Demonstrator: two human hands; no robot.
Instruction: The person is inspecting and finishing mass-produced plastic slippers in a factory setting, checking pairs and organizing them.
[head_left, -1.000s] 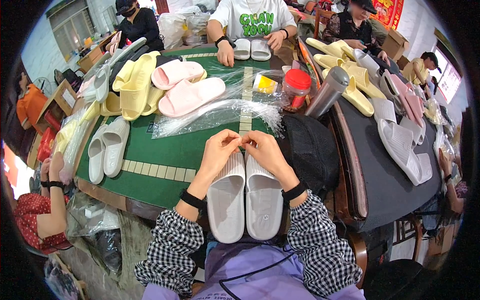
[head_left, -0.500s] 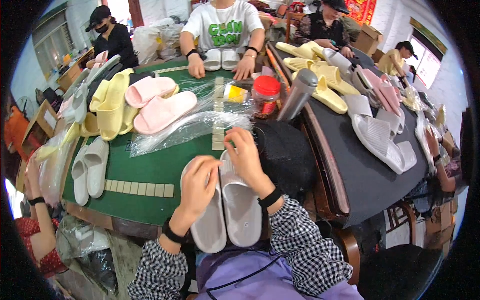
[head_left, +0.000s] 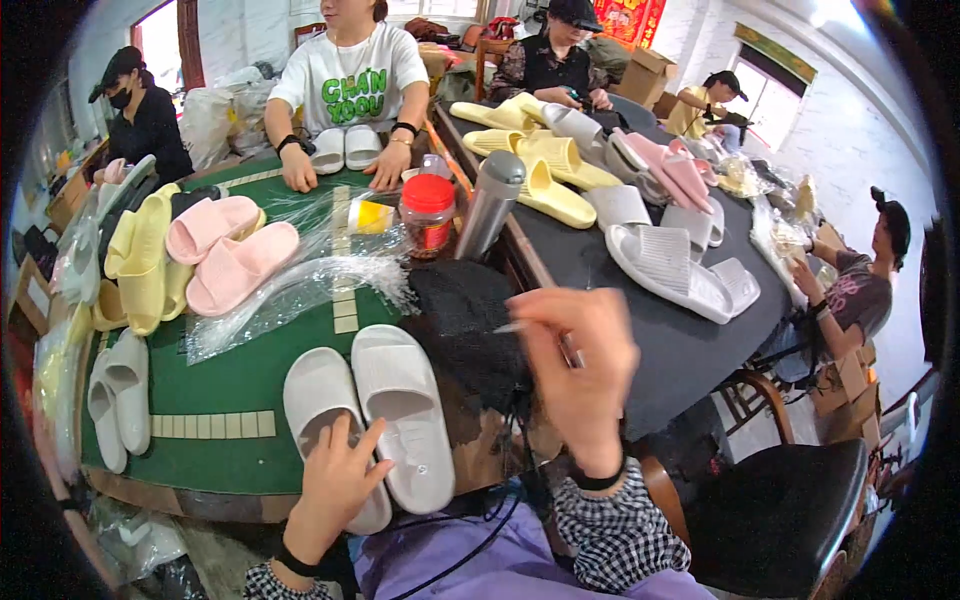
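Note:
A pair of white slippers [head_left: 400, 400] lies side by side on the green table mat [head_left: 230, 385] right in front of me. My left hand [head_left: 335, 485] rests with spread fingers on the heel of the left slipper. Lifted to the right of the pair, my right hand [head_left: 580, 375] hovers over a black cloth [head_left: 460, 315], its fingers pinched on a small thin tool whose pale tip pokes out to the left. I cannot make out what kind of tool it is.
Clear plastic bags [head_left: 300, 285], pink slippers [head_left: 230, 255], yellow slippers [head_left: 140, 265] and another white pair [head_left: 115, 395] lie on the mat. A red-lidded jar [head_left: 428, 212] and steel flask [head_left: 490, 200] stand behind. The black table [head_left: 690, 345] to the right holds several slippers. Other people sit around.
Both hands have left the toes of the white pair. My right hand rose to the right over the black cloth, and my left hand slid back to the left slipper's heel.

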